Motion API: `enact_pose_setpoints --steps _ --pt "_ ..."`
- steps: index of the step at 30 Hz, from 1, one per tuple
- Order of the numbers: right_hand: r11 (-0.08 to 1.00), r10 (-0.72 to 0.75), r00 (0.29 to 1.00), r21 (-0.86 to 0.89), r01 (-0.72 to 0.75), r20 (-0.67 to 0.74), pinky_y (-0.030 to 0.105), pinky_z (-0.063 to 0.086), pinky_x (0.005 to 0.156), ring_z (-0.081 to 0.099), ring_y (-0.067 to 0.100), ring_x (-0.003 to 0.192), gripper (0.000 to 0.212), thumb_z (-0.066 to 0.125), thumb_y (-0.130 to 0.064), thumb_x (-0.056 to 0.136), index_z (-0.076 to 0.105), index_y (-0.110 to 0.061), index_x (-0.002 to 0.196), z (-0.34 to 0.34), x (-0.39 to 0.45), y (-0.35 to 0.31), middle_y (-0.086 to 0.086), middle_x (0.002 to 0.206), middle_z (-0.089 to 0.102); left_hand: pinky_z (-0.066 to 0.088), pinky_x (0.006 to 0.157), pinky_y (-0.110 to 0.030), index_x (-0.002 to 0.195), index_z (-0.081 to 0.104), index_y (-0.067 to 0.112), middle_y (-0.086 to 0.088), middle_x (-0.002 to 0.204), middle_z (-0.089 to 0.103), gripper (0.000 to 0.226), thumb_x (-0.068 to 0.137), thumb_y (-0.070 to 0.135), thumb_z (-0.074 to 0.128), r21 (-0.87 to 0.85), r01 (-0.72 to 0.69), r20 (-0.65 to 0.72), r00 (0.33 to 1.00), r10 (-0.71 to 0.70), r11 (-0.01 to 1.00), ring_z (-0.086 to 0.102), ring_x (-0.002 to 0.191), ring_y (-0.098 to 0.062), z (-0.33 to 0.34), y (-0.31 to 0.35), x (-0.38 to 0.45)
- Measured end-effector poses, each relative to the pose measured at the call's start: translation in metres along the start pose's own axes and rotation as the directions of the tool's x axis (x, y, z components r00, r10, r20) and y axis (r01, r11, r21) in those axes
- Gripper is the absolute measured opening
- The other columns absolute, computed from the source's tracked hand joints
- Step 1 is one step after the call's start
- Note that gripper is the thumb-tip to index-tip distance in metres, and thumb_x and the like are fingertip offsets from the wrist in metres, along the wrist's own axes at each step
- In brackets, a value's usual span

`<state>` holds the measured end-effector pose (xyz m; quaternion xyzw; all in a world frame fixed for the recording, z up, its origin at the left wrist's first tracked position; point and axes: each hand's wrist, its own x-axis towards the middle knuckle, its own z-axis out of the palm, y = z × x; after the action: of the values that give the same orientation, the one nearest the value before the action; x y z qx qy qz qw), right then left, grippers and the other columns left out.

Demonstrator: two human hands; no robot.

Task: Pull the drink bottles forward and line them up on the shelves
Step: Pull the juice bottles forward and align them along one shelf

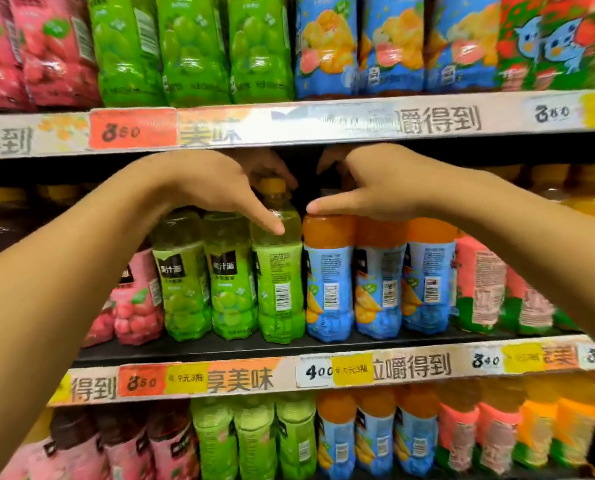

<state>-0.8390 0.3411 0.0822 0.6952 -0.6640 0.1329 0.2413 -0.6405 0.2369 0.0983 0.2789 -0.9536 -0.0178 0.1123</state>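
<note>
On the middle shelf (199, 349) stand rows of juice bottles. My left hand (213, 181) grips the rightmost green grape bottle (280, 278) at its neck: fingers curl round the yellow cap and the thumb lies on the shoulder. This bottle has its barcode facing out. My right hand (375, 181) holds the top of the neighbouring orange bottle with a blue label (329, 282). Its thumb presses on the shoulder, its fingers reach over behind, and the cap is hidden under the hand. Two more green bottles (207, 278) stand to the left.
Two more orange bottles (403, 275) and pink-labelled bottles (479, 285) stand to the right, and pink strawberry bottles (136, 306) to the left. The upper shelf's price rail (289, 123) hangs just above both hands. Full rows fill the shelves above and below.
</note>
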Motion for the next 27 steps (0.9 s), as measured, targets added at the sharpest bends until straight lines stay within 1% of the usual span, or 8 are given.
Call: enact_pose_setpoints --steps 4,9,14,17,20,21,25,27 --pt "0.994 -0.005 1.000 0.112 0.003 0.022 0.015 0.041 0.057 0.054 0.003 0.064 0.054 0.065 -0.058 0.083 0.063 -0.016 0.117 -0.004 -0.001 0.002 -0.011 0.061 0.056 0.044 0.101 -0.041 0.125 0.059 0.027 0.001 0.120 0.066 0.102 0.046 0.090 0.065 0.107 0.100 -0.005 0.995 -0.100 0.989 0.059 0.112 -0.021 0.002 -0.003 0.005" --pt "0.992 -0.013 0.997 0.122 0.003 0.077 0.004 0.037 0.056 0.053 -0.009 0.064 0.042 0.067 -0.048 0.087 0.056 -0.028 0.122 -0.008 -0.001 0.005 -0.020 0.063 0.057 0.046 0.100 -0.044 0.122 0.063 0.010 -0.008 0.122 0.066 0.118 0.039 0.094 0.061 0.033 0.148 -0.079 0.986 -0.145 0.988 0.061 0.110 -0.024 0.011 -0.005 0.008" --pt "0.995 0.066 0.988 0.071 -0.077 0.140 0.032 0.051 0.082 0.061 0.018 0.091 0.067 0.052 -0.077 0.077 0.061 -0.025 0.119 -0.008 0.003 0.001 -0.001 0.101 0.068 0.052 0.088 -0.036 0.122 0.057 0.029 0.005 0.110 0.067 0.102 0.042 0.093 0.062 -0.022 0.120 -0.195 0.973 -0.122 0.993 0.062 0.098 -0.016 0.023 0.000 0.011" --pt "0.993 0.111 0.981 -0.047 -0.105 0.158 0.035 0.051 0.072 0.060 0.022 0.079 0.070 0.047 -0.084 0.072 0.060 -0.022 0.101 -0.004 0.005 -0.007 0.004 0.086 0.066 0.052 0.083 -0.035 0.121 0.056 0.036 0.006 0.106 0.068 0.097 0.044 0.096 0.056 0.027 0.116 -0.171 0.979 -0.110 0.993 0.062 0.094 -0.015 0.021 0.002 0.008" --pt "0.993 0.117 0.978 -0.027 -0.114 0.171 0.037 0.052 0.082 0.061 0.024 0.089 0.074 0.056 -0.079 0.071 0.058 -0.022 0.117 -0.005 0.008 -0.007 0.006 0.097 0.068 0.040 0.060 -0.028 0.071 0.063 0.060 0.010 0.065 0.064 0.037 0.052 0.091 0.057 0.075 0.137 -0.081 0.988 -0.131 0.988 0.059 0.068 -0.002 0.010 0.000 -0.001" --pt "0.991 0.136 0.973 -0.029 -0.133 0.188 0.038 0.053 0.084 0.062 0.024 0.090 0.079 0.055 -0.081 0.069 0.060 -0.020 0.119 -0.007 0.008 -0.006 0.006 0.098 0.068 0.035 0.056 -0.027 0.049 0.053 0.057 0.011 0.055 0.057 0.032 0.054 0.089 0.058 0.101 0.146 -0.072 0.988 -0.139 0.984 0.057 0.061 -0.002 0.007 -0.002 -0.001" --pt "0.984 0.175 0.942 -0.060 -0.165 0.286 0.038 0.053 0.085 0.063 0.022 0.088 0.088 0.053 -0.086 0.064 0.058 -0.023 0.125 -0.016 0.007 -0.002 0.005 0.097 0.068 0.036 0.058 -0.028 0.062 0.056 0.015 0.005 0.058 0.052 0.074 0.051 0.088 0.059 0.136 0.216 -0.082 0.975 -0.207 0.967 0.054 0.064 -0.017 0.009 -0.009 0.003" --pt "0.989 0.149 0.947 -0.028 -0.147 0.286 0.036 0.052 0.085 0.061 0.018 0.088 0.077 0.057 -0.081 0.069 0.050 -0.035 0.131 -0.016 0.007 0.000 0.000 0.098 0.066 0.039 0.059 -0.029 0.061 0.050 0.015 0.005 0.058 0.056 0.074 0.050 0.087 0.061 0.123 0.222 -0.106 0.972 -0.210 0.967 0.053 0.062 -0.019 0.009 -0.010 0.004"
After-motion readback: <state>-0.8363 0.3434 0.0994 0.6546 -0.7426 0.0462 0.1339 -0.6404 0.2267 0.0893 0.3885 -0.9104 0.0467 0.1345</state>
